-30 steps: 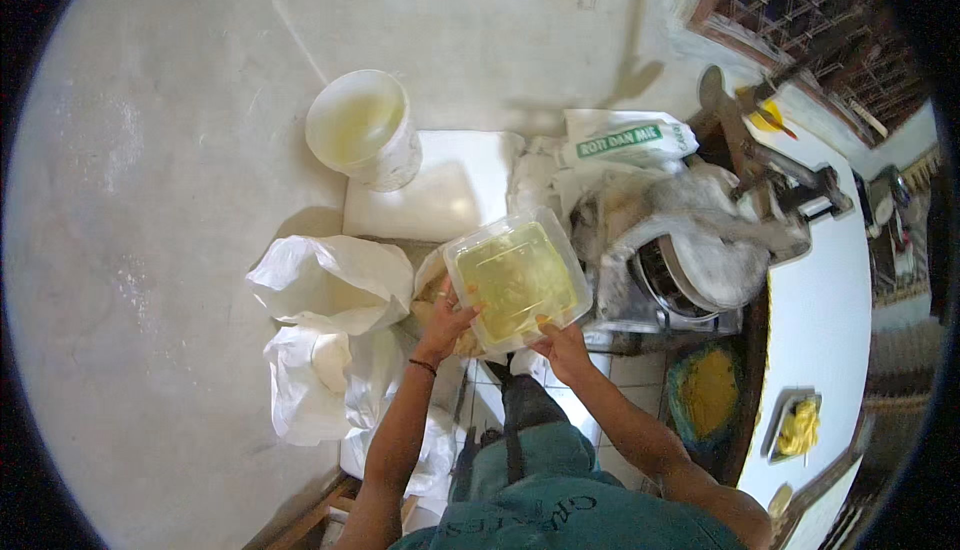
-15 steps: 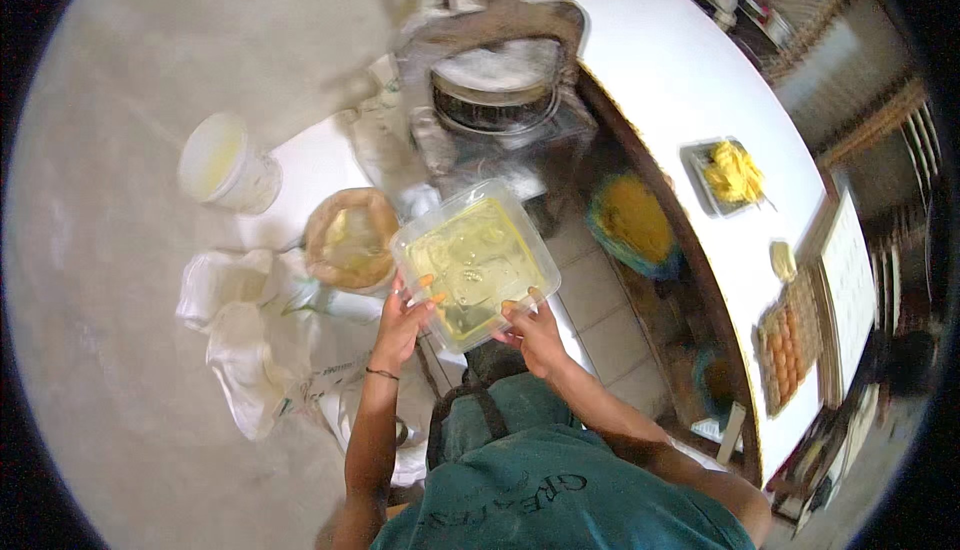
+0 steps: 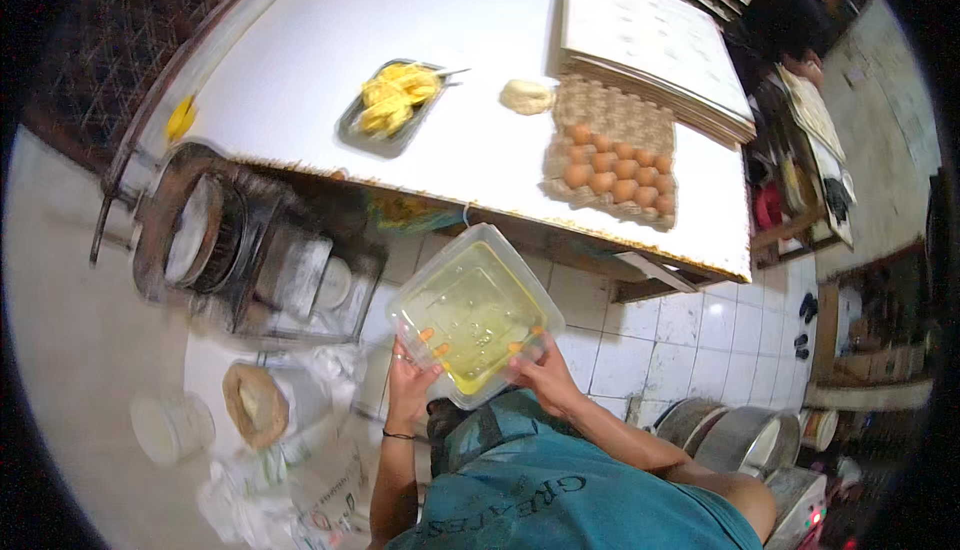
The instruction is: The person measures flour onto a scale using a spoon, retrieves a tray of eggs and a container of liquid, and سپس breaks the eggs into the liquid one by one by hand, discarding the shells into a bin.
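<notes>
Both my hands carry a clear square plastic tub (image 3: pixel 475 310) in front of my body. Pale yellow liquid with bubbles lies in it. My left hand (image 3: pixel 408 375) grips the lower left side, its fingers showing through the clear wall. On the lower right side, my right hand (image 3: pixel 545 375) is closed round the rim. The tub hangs over the tiled floor, just short of the white table (image 3: pixel 300 70). On that table are a dark tray (image 3: pixel 355 137) with yellow strips or cloth, a pale dough lump (image 3: pixel 527 97) and a carton of brown eggs (image 3: pixel 612 172).
A heavy machine (image 3: pixel 200 235) with a round pan stands left of the table. Near my left lie an open brown-rimmed sack (image 3: pixel 255 405), a white bucket (image 3: pixel 170 428) and white bags (image 3: pixel 260 500). Stacked boards (image 3: pixel 655 40) rest at the far right; large metal pots (image 3: pixel 745 440) stand right of me.
I have turned to the right, so the table and eggs now lie ahead and the machine and sacks have shifted left. The tub stays in both hands.
</notes>
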The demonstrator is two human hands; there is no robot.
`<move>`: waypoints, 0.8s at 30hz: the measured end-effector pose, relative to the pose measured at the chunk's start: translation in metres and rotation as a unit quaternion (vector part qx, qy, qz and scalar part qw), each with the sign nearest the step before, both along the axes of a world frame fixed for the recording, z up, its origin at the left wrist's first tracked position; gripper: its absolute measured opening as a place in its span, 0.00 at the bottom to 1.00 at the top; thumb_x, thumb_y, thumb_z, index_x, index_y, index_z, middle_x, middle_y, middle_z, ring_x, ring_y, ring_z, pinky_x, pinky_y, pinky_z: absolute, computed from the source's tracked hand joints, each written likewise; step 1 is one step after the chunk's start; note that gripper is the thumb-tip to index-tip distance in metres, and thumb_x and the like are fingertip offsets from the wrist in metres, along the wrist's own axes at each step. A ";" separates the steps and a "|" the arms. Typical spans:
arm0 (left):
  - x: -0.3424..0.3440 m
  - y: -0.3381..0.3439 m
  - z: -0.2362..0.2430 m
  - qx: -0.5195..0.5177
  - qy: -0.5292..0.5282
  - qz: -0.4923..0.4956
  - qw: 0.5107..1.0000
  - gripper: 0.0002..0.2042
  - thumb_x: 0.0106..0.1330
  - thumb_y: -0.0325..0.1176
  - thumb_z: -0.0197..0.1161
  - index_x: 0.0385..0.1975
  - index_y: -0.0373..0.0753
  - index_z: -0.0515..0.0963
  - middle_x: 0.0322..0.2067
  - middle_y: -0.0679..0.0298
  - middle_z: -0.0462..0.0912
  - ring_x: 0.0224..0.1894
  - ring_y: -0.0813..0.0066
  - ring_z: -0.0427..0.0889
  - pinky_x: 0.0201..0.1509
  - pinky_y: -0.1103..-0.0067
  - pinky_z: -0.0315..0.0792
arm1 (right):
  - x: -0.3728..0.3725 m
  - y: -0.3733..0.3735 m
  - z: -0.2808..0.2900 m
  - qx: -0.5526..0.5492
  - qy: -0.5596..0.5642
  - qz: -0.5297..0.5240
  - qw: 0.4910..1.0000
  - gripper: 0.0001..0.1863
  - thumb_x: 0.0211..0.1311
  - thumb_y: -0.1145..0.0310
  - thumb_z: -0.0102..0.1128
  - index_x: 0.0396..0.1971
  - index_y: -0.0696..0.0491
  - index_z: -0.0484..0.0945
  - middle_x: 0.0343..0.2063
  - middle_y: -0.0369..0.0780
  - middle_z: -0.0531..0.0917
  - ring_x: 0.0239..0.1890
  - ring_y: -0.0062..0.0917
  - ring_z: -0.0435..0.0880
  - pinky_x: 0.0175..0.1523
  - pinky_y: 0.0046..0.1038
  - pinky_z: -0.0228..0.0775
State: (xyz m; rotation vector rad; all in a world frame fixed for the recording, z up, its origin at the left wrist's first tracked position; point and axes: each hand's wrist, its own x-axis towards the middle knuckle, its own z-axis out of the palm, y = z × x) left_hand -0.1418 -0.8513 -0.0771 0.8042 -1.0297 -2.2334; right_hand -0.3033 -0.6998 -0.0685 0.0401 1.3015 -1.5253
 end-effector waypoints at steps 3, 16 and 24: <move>-0.083 0.017 -0.005 -0.015 0.015 -0.078 0.997 0.45 0.47 0.15 0.59 0.63 0.46 0.39 0.56 0.55 0.59 0.54 0.57 0.67 0.52 0.69 0.69 | -0.060 0.042 0.010 -0.042 0.009 -0.101 0.994 0.40 0.49 0.79 0.60 0.59 0.50 0.46 0.48 0.41 0.70 0.47 0.26 0.72 0.46 0.28 0.71; -0.358 0.141 -0.025 0.050 -0.041 -0.385 0.921 0.37 0.52 0.20 0.58 0.61 0.39 0.45 0.56 0.58 0.59 0.57 0.64 0.64 0.55 0.74 0.65 | -0.225 0.216 -0.019 -0.027 -0.006 -0.357 0.934 0.39 0.51 0.84 0.54 0.59 0.47 0.44 0.49 0.46 0.65 0.48 0.33 0.71 0.50 0.32 0.70; -0.430 0.185 -0.023 -0.039 -0.152 -0.412 0.898 0.26 0.62 0.27 0.51 0.60 0.36 0.53 0.54 0.59 0.64 0.51 0.75 0.68 0.50 0.82 0.65 | -0.265 0.245 -0.027 0.008 -0.041 -0.455 0.890 0.32 0.53 0.80 0.53 0.56 0.46 0.51 0.46 0.41 0.67 0.46 0.28 0.72 0.48 0.29 0.71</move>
